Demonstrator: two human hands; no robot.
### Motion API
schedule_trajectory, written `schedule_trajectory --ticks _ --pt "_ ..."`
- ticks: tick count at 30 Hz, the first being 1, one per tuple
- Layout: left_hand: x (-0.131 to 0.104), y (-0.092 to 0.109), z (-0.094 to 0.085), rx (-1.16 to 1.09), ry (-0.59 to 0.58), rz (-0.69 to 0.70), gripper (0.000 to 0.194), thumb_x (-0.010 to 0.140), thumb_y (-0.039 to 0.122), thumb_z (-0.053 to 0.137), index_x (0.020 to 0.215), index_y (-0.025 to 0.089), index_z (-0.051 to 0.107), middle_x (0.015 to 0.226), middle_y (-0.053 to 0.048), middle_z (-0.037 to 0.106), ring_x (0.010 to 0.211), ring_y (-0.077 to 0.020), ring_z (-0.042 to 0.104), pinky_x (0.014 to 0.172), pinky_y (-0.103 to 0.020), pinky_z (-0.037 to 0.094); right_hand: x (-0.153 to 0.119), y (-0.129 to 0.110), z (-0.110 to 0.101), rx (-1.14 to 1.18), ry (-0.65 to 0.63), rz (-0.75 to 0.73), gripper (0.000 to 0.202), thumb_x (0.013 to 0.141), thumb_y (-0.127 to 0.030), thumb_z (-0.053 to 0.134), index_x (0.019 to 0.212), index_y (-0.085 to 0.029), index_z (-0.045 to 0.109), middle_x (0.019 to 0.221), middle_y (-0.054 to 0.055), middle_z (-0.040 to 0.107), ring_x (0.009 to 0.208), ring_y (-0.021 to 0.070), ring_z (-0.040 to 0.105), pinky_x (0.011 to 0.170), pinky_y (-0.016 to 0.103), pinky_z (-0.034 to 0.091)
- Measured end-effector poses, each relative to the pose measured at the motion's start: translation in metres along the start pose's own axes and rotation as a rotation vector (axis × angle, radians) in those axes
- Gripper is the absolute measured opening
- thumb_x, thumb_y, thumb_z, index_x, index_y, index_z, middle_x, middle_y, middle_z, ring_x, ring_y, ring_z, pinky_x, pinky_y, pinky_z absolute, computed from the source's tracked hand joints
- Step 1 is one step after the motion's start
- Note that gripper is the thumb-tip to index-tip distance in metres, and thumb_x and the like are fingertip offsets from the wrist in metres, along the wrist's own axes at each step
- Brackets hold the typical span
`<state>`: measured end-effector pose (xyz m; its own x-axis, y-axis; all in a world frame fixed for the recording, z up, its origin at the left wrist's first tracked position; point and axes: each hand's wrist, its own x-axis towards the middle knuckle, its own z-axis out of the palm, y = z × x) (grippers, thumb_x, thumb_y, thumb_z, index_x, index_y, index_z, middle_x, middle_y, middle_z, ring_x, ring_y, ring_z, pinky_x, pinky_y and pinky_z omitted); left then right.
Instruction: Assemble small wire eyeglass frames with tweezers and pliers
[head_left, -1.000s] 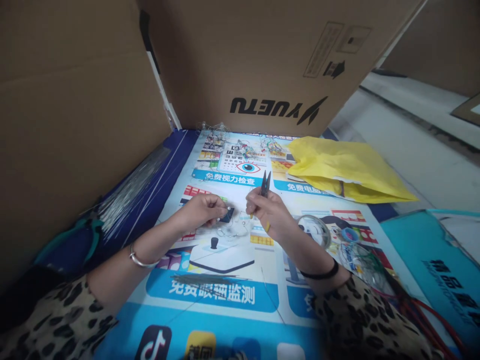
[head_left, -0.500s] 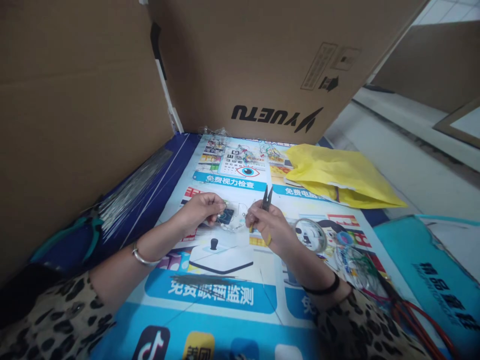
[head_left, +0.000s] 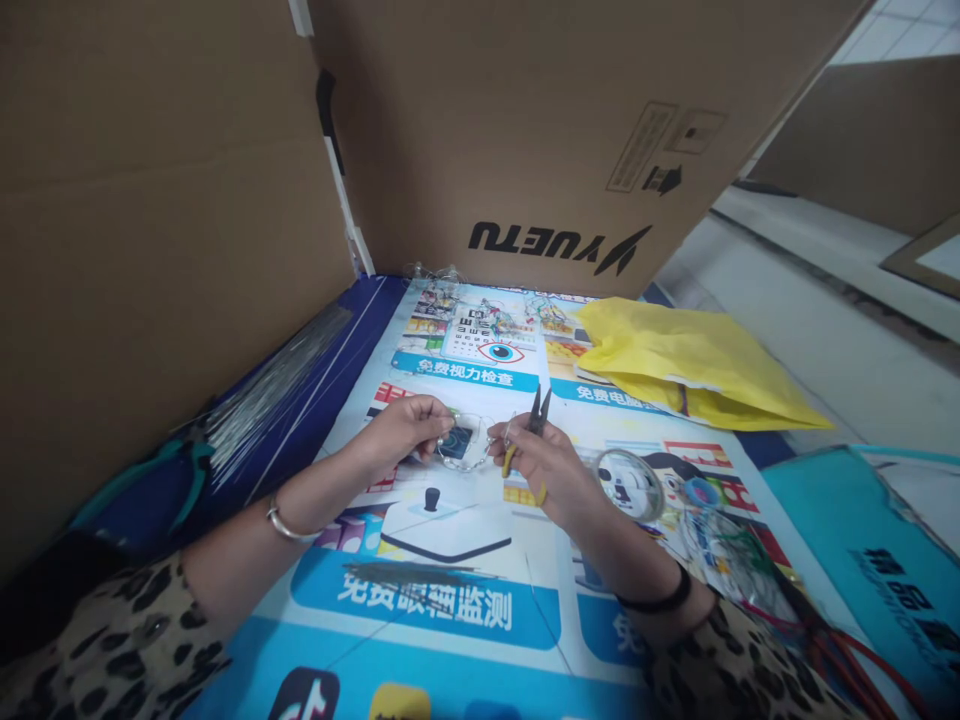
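Note:
Between my hands hangs a thin wire loop (head_left: 466,467) with small clear beads along it. My left hand (head_left: 416,430) pinches the loop's left side between thumb and fingers. Closed around small pliers (head_left: 537,412) with dark jaws and yellow handles, my right hand (head_left: 546,462) also has its thumb and forefinger at the right end of the loop. The pliers' jaws point up, slightly apart, with nothing visible between them. Below the hands, a bundle of short dark wires (head_left: 412,573) lies on the printed sheet (head_left: 442,530).
Cardboard walls (head_left: 480,130) stand behind and at the left. Long straight wires (head_left: 274,385) and teal-handled pliers (head_left: 199,470) lie at left. At right are a yellow bag (head_left: 690,360), a tape roll (head_left: 654,485), tangled wire (head_left: 720,560), red-handled scissors (head_left: 832,650) and a teal bag (head_left: 847,540).
The view has tilted slightly, so the scene sits a little lower. The pliers' jaws have spread a bit wider and the bead loop looks rounder. Both hands keep their holds.

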<state>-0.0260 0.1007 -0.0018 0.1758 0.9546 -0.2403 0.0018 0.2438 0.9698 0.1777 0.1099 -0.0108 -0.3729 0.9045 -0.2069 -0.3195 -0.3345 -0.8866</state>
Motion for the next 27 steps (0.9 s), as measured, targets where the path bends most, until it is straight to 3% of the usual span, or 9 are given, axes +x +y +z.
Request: schedule_trajectory --ticks 9,17,27 --pt "-0.0012 0.0005 0.0010 0.039 -0.041 -0.002 0.025 0.071 0.036 0.064 0.070 0.013 0.052 0.053 0.005 0.048 0.040 -0.0043 0.042 0.040 -0.017 0.034 -0.0027 -0.0025 0.0040 0.035 -0.064 0.059 0.022 0.066 -0.031 0.072 0.073 -0.019 0.055 0.080 0.003 0.068 0.070 0.0172 0.064 0.071 0.034 0.044" --pt "-0.0020 0.0044 -0.0005 0.056 -0.081 0.016 0.028 0.069 0.037 0.065 0.070 0.013 0.053 0.060 0.004 0.051 0.041 -0.0039 0.043 0.041 -0.018 0.036 -0.0031 -0.0065 0.0021 0.012 -0.121 0.109 0.021 0.067 -0.031 0.070 0.075 -0.019 0.054 0.080 0.005 0.069 0.065 0.0164 0.063 0.064 0.031 0.045" --pt "-0.0019 0.0011 0.0008 0.037 -0.147 0.063 0.027 0.074 0.035 0.062 0.089 0.016 0.050 0.066 0.004 0.051 0.047 -0.0047 0.042 0.043 -0.018 0.035 -0.0040 -0.0045 0.0004 0.034 -0.188 0.142 0.018 0.071 -0.028 0.068 0.078 -0.019 0.054 0.085 0.007 0.070 0.065 0.0154 0.063 0.067 0.031 0.045"
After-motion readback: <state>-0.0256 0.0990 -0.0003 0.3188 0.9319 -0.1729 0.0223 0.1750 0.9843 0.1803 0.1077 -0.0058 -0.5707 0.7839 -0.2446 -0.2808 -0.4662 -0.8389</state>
